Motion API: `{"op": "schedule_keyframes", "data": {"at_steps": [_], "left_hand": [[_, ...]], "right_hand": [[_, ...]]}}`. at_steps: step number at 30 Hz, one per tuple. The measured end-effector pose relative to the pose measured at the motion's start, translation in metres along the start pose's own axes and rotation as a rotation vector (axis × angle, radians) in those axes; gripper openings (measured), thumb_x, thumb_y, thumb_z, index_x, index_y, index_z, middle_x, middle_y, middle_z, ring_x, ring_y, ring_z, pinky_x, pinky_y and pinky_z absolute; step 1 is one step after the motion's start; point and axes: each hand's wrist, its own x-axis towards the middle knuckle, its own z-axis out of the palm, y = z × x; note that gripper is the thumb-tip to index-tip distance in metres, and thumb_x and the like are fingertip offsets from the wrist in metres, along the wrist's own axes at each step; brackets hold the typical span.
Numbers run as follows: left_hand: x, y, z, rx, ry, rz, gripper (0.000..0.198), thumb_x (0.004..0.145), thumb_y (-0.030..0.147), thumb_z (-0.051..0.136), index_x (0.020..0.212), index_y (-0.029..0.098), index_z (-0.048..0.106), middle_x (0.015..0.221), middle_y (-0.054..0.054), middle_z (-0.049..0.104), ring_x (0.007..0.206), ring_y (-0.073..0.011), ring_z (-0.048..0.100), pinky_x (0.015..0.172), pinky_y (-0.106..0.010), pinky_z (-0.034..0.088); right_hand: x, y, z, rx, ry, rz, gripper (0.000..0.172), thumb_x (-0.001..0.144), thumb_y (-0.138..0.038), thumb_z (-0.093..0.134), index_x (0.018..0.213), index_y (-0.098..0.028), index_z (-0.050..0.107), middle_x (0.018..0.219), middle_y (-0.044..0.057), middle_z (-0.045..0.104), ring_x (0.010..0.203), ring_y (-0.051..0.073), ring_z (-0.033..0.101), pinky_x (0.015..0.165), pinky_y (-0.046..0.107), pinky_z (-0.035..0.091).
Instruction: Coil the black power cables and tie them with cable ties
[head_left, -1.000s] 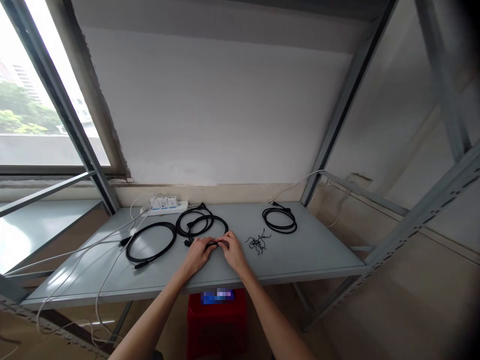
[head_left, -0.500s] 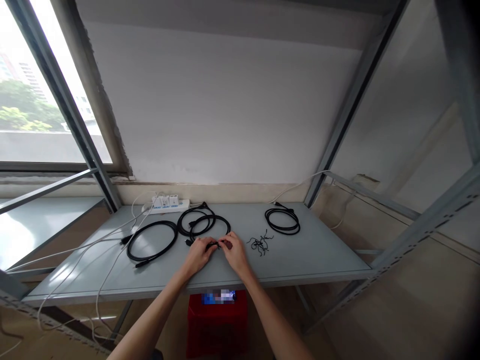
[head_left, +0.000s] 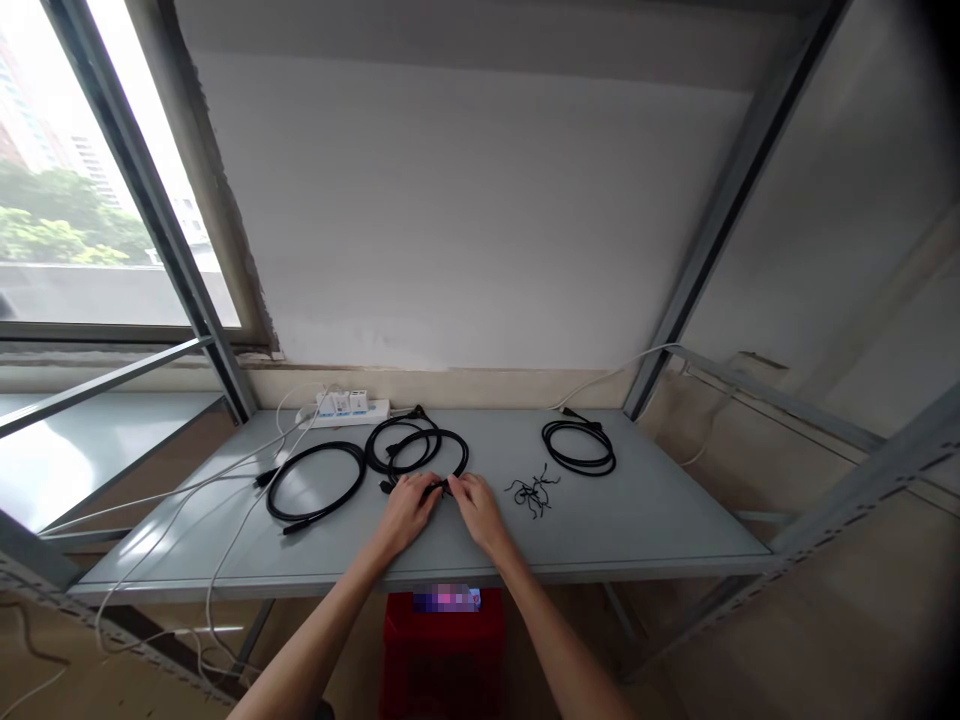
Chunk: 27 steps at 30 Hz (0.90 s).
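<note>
Coiled black cable (head_left: 466,452) lies on the grey shelf (head_left: 645,520), its loop on the far side of both hands. Its near edge runs left to right between them; neither is clearly nearer. Left hand (head_left: 411,510), palm down, pinches that edge. Right hand (head_left: 478,508) bends its fingertips to it; their grip cannot be determined.

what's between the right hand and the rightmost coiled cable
A small tangle of thin black ties lies between the right hand and that coiled cable, in the head view.
</note>
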Motion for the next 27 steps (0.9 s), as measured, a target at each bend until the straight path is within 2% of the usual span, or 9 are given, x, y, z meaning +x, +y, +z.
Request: {"op": "schedule_keyframes", "data": {"at_steps": [3,9,17,22,27], "left_hand": [[0.0,0.0,0.0,0.025,-0.017,0.015,0.031,0.106,0.037,0.038,0.105,0.021,0.065,0.101,-0.008,0.074,0.093,-0.0247,0.067,0.089,-0.038,0.045],[-0.001,-0.002,0.002,0.049,-0.024,0.038,0.028,0.106,0.034,0.039,0.112,0.021,0.063,0.108,-0.009,0.073,0.099,-0.0256,0.066,0.09,-0.039,0.044],[-0.001,0.004,0.0,0.032,-0.033,0.027,0.031,0.107,0.039,0.037,0.105,0.021,0.063,0.102,-0.008,0.074,0.094,-0.0248,0.067,0.09,-0.039,0.044],[-0.002,0.006,-0.002,-0.006,-0.038,0.02,0.033,0.107,0.041,0.036,0.112,0.022,0.062,0.103,-0.008,0.075,0.091,-0.0248,0.067,0.087,-0.038,0.043],[-0.001,0.009,-0.005,-0.039,-0.043,-0.012,0.042,0.108,0.05,0.031,0.107,0.023,0.065,0.092,-0.004,0.075,0.083,-0.0232,0.066,0.085,-0.036,0.043]], "right_hand": [[0.0,-0.001,-0.001,0.054,-0.057,-0.002,0.051,0.104,-0.054,0.049,0.071,-0.02,0.07,0.08,0.006,0.068,0.081,0.02,0.061,0.077,0.03,0.047],[0.0,0.001,-0.001,0.098,-0.069,0.041,0.034,0.096,-0.043,0.063,0.075,-0.019,0.073,0.078,0.003,0.068,0.075,0.018,0.061,0.07,0.027,0.045],[0.0,0.009,0.0,0.148,-0.078,0.04,0.034,0.099,-0.039,0.056,0.076,-0.019,0.071,0.078,0.004,0.071,0.075,0.019,0.063,0.071,0.028,0.048],[0.002,0.008,-0.001,0.175,-0.072,0.068,0.03,0.096,-0.037,0.058,0.075,-0.019,0.069,0.077,0.004,0.07,0.074,0.02,0.063,0.07,0.028,0.046],[0.001,0.005,0.0,0.16,-0.078,0.067,0.027,0.094,-0.034,0.058,0.074,-0.019,0.068,0.073,0.002,0.069,0.069,0.019,0.06,0.067,0.028,0.045]]}}
